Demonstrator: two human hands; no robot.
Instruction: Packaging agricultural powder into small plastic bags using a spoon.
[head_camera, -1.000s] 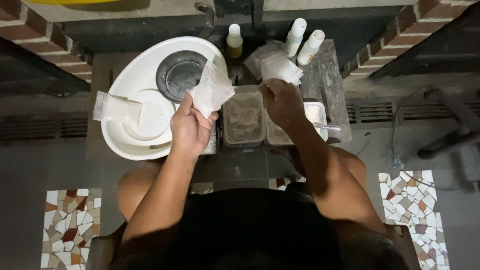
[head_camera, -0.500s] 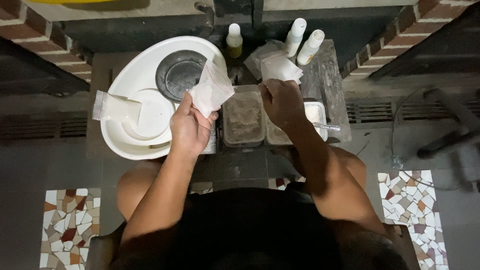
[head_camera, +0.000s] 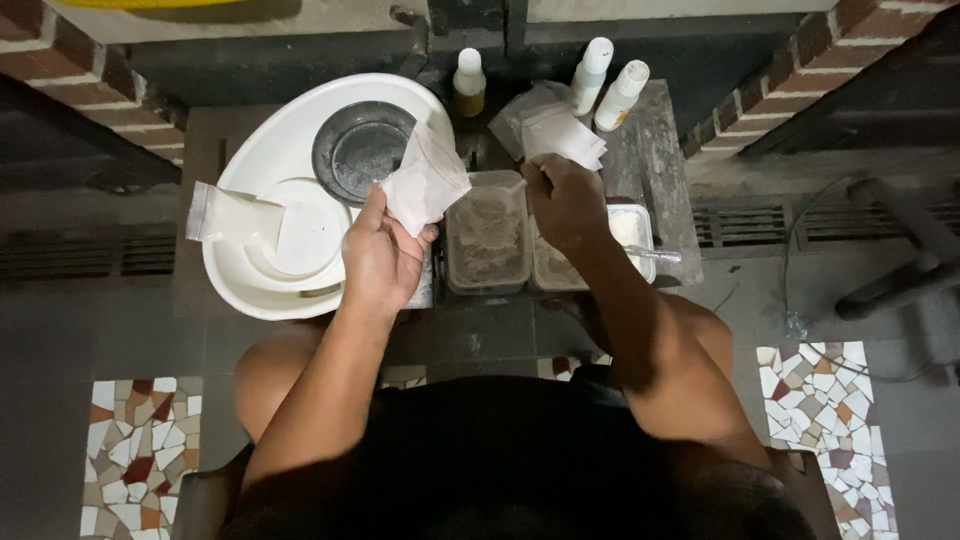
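Far left, a small clear plastic bag (head_camera: 228, 214) lies flat across the rim of the big white basin (head_camera: 232, 282), half hanging out over the worktop (head_camera: 206, 140). Inside the basin there's a white plate (head_camera: 305, 228) and behind it a dark round dish (head_camera: 362, 148).

Next over is the left hand (head_camera: 382, 256), raised just off the basin's right edge. It's curled closed around the bottom end of a little zip pouch (head_camera: 424, 182), thumb on the near face and fingers behind. The pouch's long axis runs diagonally, lower end in the hand, top end pointing up and to the right, away from the person. It looks like thin see-through plastic, pale and kinda cloudy white, bulging a bit, with a faint reddish strip along the top edge.

Right beside it sits a clear rectangular tub (head_camera: 487, 234) of brownish-grey powder, with a second tub (head_camera: 555, 268) touching it, mostly hidden under the right hand (head_camera: 567, 202). That hand is closed down in a pinch over the tubs; can't tell what it's got hold of, something thin and pale maybe.

Behind it is a stack of empty pouches (head_camera: 562, 133), and at the back one yellowish bottle (head_camera: 468, 84) plus two white bottles (head_camera: 606, 82). Furthest right, a white tub (head_camera: 632, 228) with a spoon (head_camera: 652, 256) lying across it.
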